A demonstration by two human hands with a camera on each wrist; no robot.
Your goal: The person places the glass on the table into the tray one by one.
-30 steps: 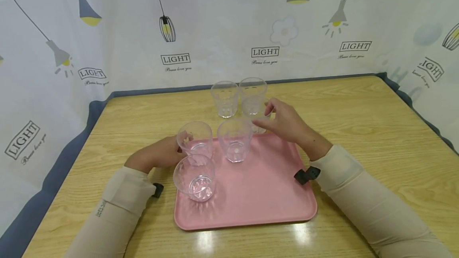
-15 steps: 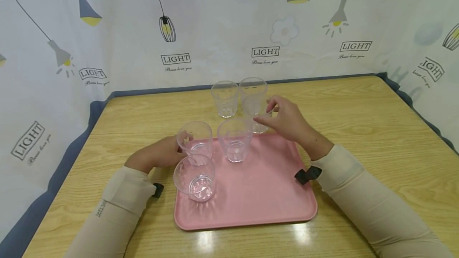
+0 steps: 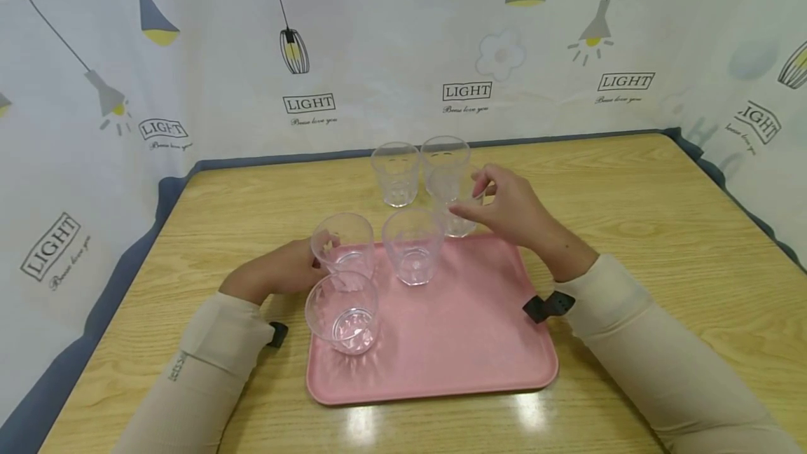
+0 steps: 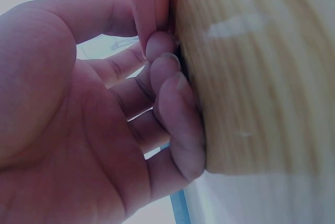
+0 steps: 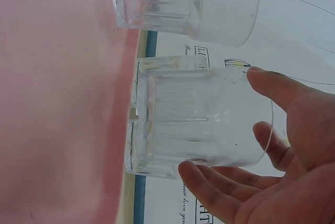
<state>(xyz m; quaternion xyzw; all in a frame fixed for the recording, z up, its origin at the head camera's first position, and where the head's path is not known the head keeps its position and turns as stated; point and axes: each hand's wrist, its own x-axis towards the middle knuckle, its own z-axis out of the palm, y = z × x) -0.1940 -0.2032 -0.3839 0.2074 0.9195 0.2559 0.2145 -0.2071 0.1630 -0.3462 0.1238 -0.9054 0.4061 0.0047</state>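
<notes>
My right hand (image 3: 513,210) grips a clear plastic cup (image 5: 209,119) near its rim, thumb on one side and fingers on the other. The upright cup stands just past the far edge of the pink tray (image 3: 454,342). At the tray's left edge, my left hand (image 3: 284,270) pinches the rim, its curled fingers tucked low against the tabletop in the left wrist view. Three more clear cups sit on the tray: a front-left cup (image 3: 347,324), one behind it (image 3: 349,251) partly in front of my left fingers, and a far-middle cup (image 3: 412,251).
Two further clear cups, a left one (image 3: 397,177) and a right one (image 3: 445,153), stand close together at the back of the wooden table (image 3: 643,244). The held cup overlaps the right one. A white lamp-printed cloth (image 3: 391,47) hangs behind the table.
My right hand and the cup in it have shifted slightly to the right. My left hand, the tray and the other cups have stayed put.
</notes>
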